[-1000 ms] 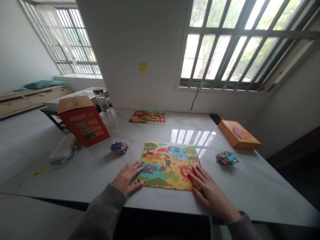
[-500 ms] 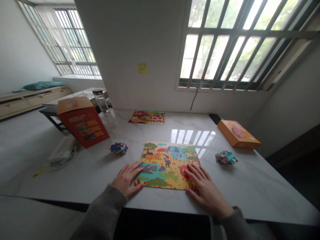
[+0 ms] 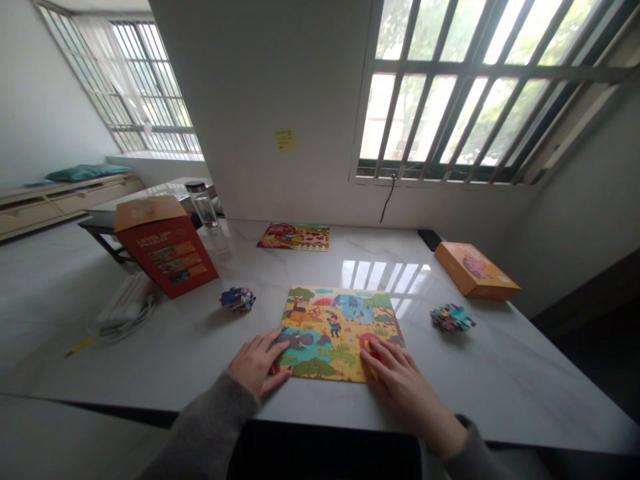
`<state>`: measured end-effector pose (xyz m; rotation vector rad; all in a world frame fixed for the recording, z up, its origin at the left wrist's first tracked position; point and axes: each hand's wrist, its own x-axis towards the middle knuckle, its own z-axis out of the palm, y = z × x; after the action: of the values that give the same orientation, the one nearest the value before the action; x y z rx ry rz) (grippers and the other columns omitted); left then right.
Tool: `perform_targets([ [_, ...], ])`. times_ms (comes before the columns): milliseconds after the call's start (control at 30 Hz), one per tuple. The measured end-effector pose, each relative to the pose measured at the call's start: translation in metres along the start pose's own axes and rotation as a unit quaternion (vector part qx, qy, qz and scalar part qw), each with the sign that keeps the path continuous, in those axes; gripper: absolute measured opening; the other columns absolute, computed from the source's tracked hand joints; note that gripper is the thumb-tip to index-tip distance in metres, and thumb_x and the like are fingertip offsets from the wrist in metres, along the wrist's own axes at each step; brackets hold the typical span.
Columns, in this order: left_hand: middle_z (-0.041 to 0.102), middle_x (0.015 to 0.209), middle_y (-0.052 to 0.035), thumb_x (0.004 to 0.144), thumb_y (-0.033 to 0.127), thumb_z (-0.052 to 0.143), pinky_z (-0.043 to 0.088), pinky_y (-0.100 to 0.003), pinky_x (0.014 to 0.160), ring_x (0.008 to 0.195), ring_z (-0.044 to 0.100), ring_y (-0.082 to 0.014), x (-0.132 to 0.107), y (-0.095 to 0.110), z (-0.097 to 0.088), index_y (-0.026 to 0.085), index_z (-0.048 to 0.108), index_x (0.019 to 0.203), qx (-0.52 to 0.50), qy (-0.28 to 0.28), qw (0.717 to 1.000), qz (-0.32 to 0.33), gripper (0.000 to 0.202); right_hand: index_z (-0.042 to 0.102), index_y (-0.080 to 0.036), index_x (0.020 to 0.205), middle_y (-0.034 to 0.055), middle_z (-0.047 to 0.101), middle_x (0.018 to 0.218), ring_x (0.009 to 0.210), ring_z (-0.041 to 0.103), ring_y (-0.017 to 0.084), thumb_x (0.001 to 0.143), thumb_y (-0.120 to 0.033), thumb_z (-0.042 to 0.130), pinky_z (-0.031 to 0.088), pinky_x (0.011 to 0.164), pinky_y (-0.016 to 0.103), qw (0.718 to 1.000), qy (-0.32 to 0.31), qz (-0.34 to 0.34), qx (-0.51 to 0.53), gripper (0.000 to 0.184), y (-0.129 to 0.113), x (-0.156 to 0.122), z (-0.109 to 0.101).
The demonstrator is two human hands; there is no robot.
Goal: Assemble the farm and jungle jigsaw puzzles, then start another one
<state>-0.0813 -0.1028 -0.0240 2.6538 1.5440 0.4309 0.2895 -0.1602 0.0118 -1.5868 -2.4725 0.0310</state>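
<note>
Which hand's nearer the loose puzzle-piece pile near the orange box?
Right. The right hand is on the lower right of the puzzle, left of the pile and closer to the camera; the left hand is at the puzzle's left edge, farther away.

Two hands rest on an assembled animal puzzle (image 3: pixel 335 320) on a white marbled table (image 3: pixel 200 360): the left hand (image 3: pixel 257 360) at its left edge, the right hand (image 3: pixel 400 377) over its lower right corner. Piles of loose pieces, left (image 3: pixel 239 299) and right (image 3: pixel 452 319), flank it.
</note>
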Motion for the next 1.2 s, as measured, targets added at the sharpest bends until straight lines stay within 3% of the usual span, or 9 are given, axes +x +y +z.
perform_targets([
  [167, 0.061, 0.135, -0.0115, 0.083, 0.035, 0.063, 0.051, -0.046, 0.101, 0.124, 0.053, -0.0326, 0.007, 0.017, 0.004, 0.027, 0.067, 0.121, 0.036, -0.043, 0.998, 0.009, 0.04, 0.055, -0.024, 0.142, 0.0119, 0.056, 0.146, 0.132, 0.052, 0.032, 0.089, -0.004, 0.048, 0.048, 0.104, 0.047, 0.997, 0.003, -0.04, -0.073, 0.057, -0.019, 0.0, 0.007],
  [333, 0.061, 0.136, -0.0127, 0.079, 0.028, 0.067, 0.056, -0.047, 0.09, 0.125, 0.053, -0.036, 0.012, 0.02, 0.018, 0.029, 0.067, 0.119, 0.082, -0.059, 0.995, 0.001, 0.04, 0.055, -0.02, 0.141, 0.0149, 0.057, 0.145, 0.129, 0.055, 0.035, 0.086, -0.001, 0.05, 0.048, 0.1, 0.05, 0.993, 0.018, -0.04, -0.112, 0.059, -0.027, -0.002, 0.016],
  [433, 0.061, 0.137, -0.0126, 0.081, 0.029, 0.065, 0.056, -0.046, 0.091, 0.125, 0.054, -0.0345, 0.021, 0.016, 0.027, 0.028, 0.067, 0.118, 0.08, -0.04, 0.996, 0.008, 0.037, 0.054, -0.02, 0.141, 0.0174, 0.058, 0.143, 0.128, 0.056, 0.036, 0.088, -0.003, 0.049, 0.049, 0.096, 0.05, 0.992, 0.02, -0.03, -0.12, 0.056, -0.027, 0.003, 0.015],
  [700, 0.057, 0.14, -0.0154, 0.086, 0.026, 0.063, 0.05, -0.052, 0.101, 0.128, 0.051, -0.0372, 0.082, 0.021, 0.025, 0.026, 0.065, 0.122, 0.015, -0.054, 0.998, 0.002, 0.036, 0.053, -0.019, 0.139, 0.0171, 0.058, 0.14, 0.128, 0.053, 0.031, 0.09, -0.002, 0.042, 0.05, 0.093, 0.042, 0.992, -0.006, -0.003, -0.123, 0.053, 0.003, 0.043, -0.003],
  [833, 0.057, 0.139, -0.0159, 0.087, 0.026, 0.063, 0.049, -0.052, 0.101, 0.128, 0.05, -0.0374, 0.113, 0.024, 0.029, 0.026, 0.064, 0.125, 0.028, -0.05, 0.998, 0.007, 0.038, 0.053, -0.02, 0.138, 0.0161, 0.059, 0.138, 0.13, 0.051, 0.029, 0.091, -0.003, 0.041, 0.049, 0.095, 0.04, 0.993, -0.022, 0.013, -0.119, 0.051, 0.02, 0.062, -0.007],
  [967, 0.054, 0.143, -0.0163, 0.088, 0.025, 0.064, 0.046, -0.054, 0.104, 0.132, 0.047, -0.0391, 0.143, 0.03, 0.028, 0.025, 0.064, 0.127, 0.019, -0.072, 0.997, -0.03, 0.039, 0.054, -0.019, 0.137, 0.0165, 0.059, 0.136, 0.128, 0.052, 0.028, 0.092, -0.003, 0.039, 0.048, 0.097, 0.038, 0.992, -0.037, 0.041, -0.117, 0.05, 0.032, 0.077, -0.01],
  [1067, 0.054, 0.144, -0.0152, 0.091, 0.027, 0.061, 0.044, -0.054, 0.108, 0.133, 0.046, -0.0373, 0.157, 0.031, 0.023, 0.024, 0.066, 0.125, -0.011, -0.066, 0.998, -0.019, 0.035, 0.055, -0.018, 0.137, 0.0172, 0.06, 0.134, 0.125, 0.053, 0.027, 0.092, -0.003, 0.04, 0.047, 0.097, 0.037, 0.991, -0.048, 0.054, -0.11, 0.049, 0.04, 0.086, -0.014],
  [1200, 0.056, 0.141, -0.0118, 0.093, 0.029, 0.058, 0.04, -0.052, 0.114, 0.133, 0.046, -0.0314, 0.159, 0.017, 0.027, 0.024, 0.068, 0.121, -0.059, -0.01, 0.998, 0.03, 0.03, 0.057, -0.02, 0.135, 0.0149, 0.062, 0.131, 0.122, 0.055, 0.025, 0.09, -0.001, 0.044, 0.045, 0.098, 0.033, 0.993, -0.058, 0.055, -0.092, 0.051, 0.05, 0.095, -0.017],
])
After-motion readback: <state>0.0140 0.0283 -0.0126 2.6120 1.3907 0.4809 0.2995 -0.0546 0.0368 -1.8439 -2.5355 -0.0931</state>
